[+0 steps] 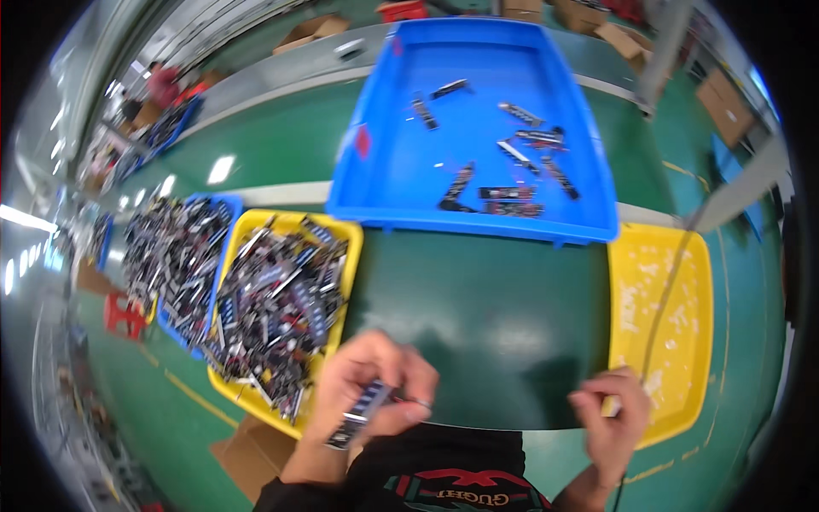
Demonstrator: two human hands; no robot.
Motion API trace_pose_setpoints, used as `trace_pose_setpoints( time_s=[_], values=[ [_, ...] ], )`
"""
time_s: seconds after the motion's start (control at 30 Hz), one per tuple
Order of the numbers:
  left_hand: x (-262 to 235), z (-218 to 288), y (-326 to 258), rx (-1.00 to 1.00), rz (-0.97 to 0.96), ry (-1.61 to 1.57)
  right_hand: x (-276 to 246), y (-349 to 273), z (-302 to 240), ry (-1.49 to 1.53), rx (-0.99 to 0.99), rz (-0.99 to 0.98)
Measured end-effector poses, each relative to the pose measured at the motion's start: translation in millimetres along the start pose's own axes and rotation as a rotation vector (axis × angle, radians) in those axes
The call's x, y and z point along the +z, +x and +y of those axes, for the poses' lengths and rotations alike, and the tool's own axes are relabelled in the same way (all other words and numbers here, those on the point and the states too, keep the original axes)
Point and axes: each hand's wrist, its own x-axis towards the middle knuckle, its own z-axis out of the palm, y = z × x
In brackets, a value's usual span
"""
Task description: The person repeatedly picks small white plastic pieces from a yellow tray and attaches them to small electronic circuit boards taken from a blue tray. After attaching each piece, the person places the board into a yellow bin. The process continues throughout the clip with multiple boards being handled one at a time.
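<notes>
My left hand (375,380) is closed around a narrow dark strip-shaped electronic part (365,410) with pale segments along it. It hovers over the near left part of the dark green worktop (478,316), beside a yellow bin (354,264) heaped with similar parts. At the near right edge, my right hand (618,414) is closed in a pinch. A small pale yellow bit shows between its fingers; what it is I cannot make out. Next to this hand stands a yellow tray (695,341) with small whitish bits scattered in it.
Across the far side of the worktop sits a large blue tray (358,183) with several strip-shaped parts. A dark cord (664,299) hangs over the yellow tray and passes behind my right hand. Left of the heaped bin are another full blue bin (235,205) and a red stool (125,314).
</notes>
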Motion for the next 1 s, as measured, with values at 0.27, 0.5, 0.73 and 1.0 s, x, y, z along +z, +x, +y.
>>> trace_pose_setpoints(
  time_s=[0.27, 0.5, 0.73, 1.0],
  values=[
    [-86.8, 105.5, -4.2, 0.185, 0.56, 1.101, -54.8, -11.5, 49.9, -0.615, 0.291, -0.14],
    [-153.4, 128.9, 38.7, -0.199, 0.297, 1.558, -49.1, -11.7, 43.4, -0.478, 0.28, -0.159],
    [-141.5, 144.5, 62.2, -0.238, 0.186, 1.63, -52.3, -7.5, 44.6, -0.414, 0.236, -0.124],
    [-50.8, 62.8, 206.8, 0.073, -0.261, 1.739, -51.1, -11.9, 58.6, -0.332, 0.253, -0.117]
  ],
)
